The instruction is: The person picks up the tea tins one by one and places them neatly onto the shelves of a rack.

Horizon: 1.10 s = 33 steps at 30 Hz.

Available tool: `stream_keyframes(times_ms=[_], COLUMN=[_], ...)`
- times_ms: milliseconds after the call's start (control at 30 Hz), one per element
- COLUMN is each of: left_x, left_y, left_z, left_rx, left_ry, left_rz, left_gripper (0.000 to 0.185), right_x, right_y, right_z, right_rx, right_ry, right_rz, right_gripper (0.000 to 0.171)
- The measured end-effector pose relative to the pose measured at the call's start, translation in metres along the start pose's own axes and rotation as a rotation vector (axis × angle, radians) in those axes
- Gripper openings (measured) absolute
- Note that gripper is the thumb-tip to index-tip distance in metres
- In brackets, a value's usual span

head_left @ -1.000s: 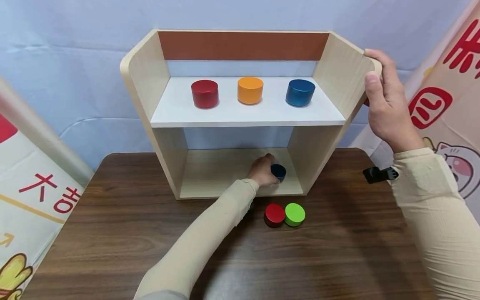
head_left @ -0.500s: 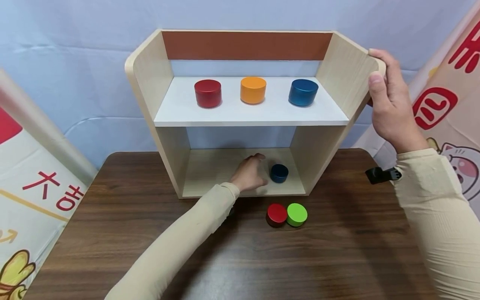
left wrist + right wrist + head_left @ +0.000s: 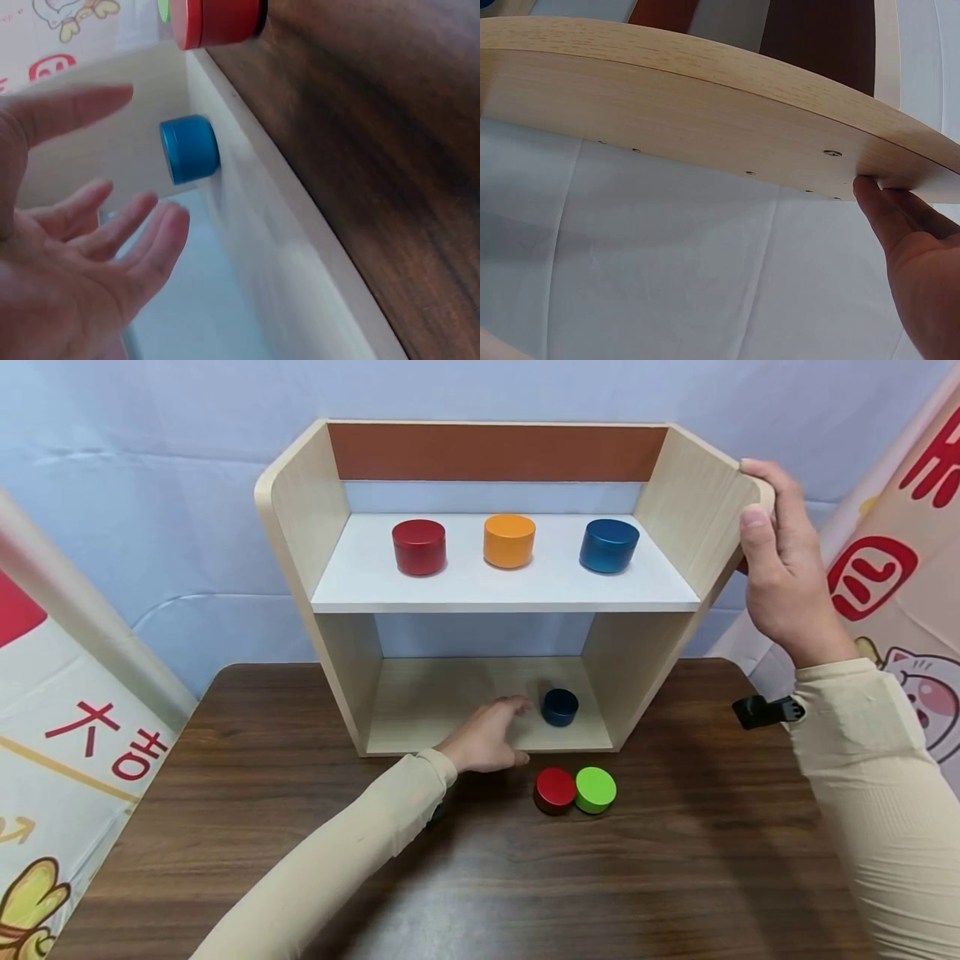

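A two-tier wooden shelf (image 3: 450, 589) stands on the table. My left hand (image 3: 483, 739) is over the front edge of its lower board, fingers spread and holding nothing. Just right of the fingertips, apart from them, a dark blue cylinder block (image 3: 559, 707) sits on that board; in the left wrist view this blue block (image 3: 191, 148) lies beyond the loosely bent fingers. My right hand (image 3: 787, 568) grips the upper edge of the shelf's right side panel (image 3: 701, 510), thumb in front. In the right wrist view, fingertips (image 3: 866, 187) press on the panel's outer face.
On the white upper board stand a red block (image 3: 418, 547), an orange block (image 3: 509, 541) and a blue block (image 3: 609, 545), spaced apart. In front of the shelf, a red block (image 3: 555, 790) and a green block (image 3: 596, 790) sit side by side on the dark wooden table (image 3: 600, 885).
My left hand has let go of the dark blue block on the lower board and moved left and towards me. The right hand keeps its grip on the side panel.
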<state>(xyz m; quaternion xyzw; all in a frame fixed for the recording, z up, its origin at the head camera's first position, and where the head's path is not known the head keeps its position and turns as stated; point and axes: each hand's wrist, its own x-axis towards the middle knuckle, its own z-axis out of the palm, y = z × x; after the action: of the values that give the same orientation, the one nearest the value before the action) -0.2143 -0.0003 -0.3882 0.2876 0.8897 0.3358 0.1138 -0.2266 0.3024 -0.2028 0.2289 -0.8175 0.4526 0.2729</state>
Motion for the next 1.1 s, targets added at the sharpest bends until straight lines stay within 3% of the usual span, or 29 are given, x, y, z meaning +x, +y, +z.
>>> stream_keyframes(times_ms=[167, 333, 767, 1100], left_x=[-0.009, -0.015, -0.017, -0.010], left_y=[0.001, -0.002, -0.002, 0.004], left_z=[0.007, 0.018, 0.049, 0.059], left_rx=[-0.021, -0.035, 0.040, 0.066], left_ry=[-0.095, -0.138, -0.153, -0.158], left_rz=[0.043, 0.096, 0.078, 0.077], left_gripper=[0.077, 0.078, 0.081, 0.075], right_x=[0.000, -0.001, 0.000, 0.000], right_y=[0.001, 0.001, 0.000, -0.001], right_z=[0.000, 0.000, -0.001, 0.000], right_rx=[-0.002, -0.002, -0.018, -0.017], right_ry=[-0.001, -0.003, -0.011, -0.009], right_rz=[-0.001, -0.002, 0.000, -0.001], right_gripper=[0.046, 0.047, 0.047, 0.047])
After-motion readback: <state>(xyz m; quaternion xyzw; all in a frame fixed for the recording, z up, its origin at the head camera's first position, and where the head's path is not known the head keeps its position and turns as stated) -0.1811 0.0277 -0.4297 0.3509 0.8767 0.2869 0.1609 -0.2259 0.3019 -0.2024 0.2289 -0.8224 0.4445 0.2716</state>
